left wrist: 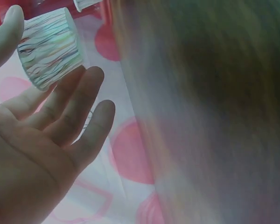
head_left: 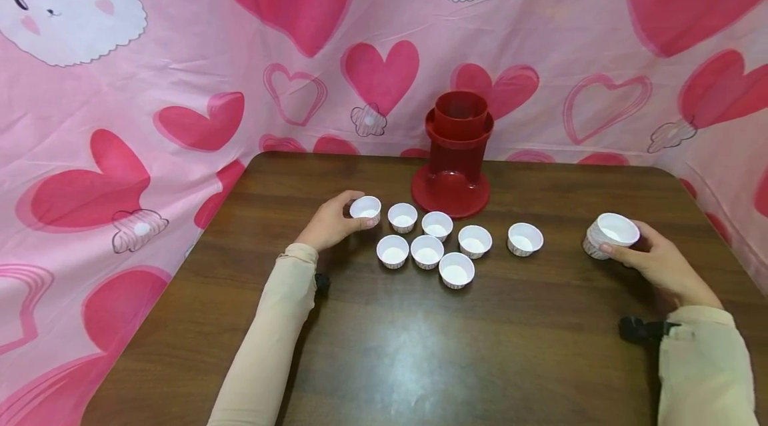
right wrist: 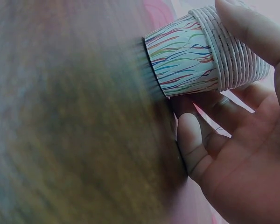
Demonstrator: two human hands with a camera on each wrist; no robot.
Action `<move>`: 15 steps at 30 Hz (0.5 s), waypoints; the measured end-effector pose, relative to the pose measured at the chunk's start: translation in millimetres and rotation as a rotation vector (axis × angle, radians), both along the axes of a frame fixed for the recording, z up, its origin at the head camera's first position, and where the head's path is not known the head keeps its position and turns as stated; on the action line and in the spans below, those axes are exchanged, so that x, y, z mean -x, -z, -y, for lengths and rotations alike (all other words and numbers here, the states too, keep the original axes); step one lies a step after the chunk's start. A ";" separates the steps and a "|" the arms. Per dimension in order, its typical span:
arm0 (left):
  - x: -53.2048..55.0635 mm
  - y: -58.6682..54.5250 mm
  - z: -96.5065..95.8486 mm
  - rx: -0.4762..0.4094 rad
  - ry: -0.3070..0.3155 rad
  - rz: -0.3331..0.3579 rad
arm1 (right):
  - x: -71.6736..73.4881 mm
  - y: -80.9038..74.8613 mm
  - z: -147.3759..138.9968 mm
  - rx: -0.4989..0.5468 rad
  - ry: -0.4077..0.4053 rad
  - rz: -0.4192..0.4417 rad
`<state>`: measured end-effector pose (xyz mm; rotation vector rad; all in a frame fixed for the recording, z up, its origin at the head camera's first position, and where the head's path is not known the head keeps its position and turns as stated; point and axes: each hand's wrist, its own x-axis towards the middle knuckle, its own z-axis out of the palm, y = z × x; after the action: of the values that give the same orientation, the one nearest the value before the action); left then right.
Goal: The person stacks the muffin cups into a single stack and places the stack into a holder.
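My left hand pinches a small white paper baking cup between thumb and fingers, at the left end of the back row of cups. Wavy coloured lines run over the side of this baking cup in the left wrist view. On the right side of the table, my right hand grips a stack of nested baking cups, thumb in front and fingers behind. Many rims show on the stack in the right wrist view, its lowest cup close over the tabletop. Both held items have their mouths facing up.
Several single baking cups stand upright in two rows mid-table, and one cup sits apart toward the stack. Behind them rises a red plastic holder with a round base. A pink heart-patterned cloth hangs around the wooden table.
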<state>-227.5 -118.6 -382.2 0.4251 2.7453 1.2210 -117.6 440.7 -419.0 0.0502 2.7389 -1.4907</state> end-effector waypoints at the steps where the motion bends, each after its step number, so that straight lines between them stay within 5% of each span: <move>1: 0.3 -0.1 -0.3 -0.010 -0.001 -0.003 | -0.1 0.3 0.4 0.008 0.002 -0.003; 15: 1.0 -5.1 -5.6 -0.098 -0.007 -0.016 | 1.1 2.3 1.2 0.075 0.012 0.007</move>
<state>-228.5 -113.1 -377.1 0.4364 2.7098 1.3646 -118.7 439.5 -421.3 0.0703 2.6796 -1.5920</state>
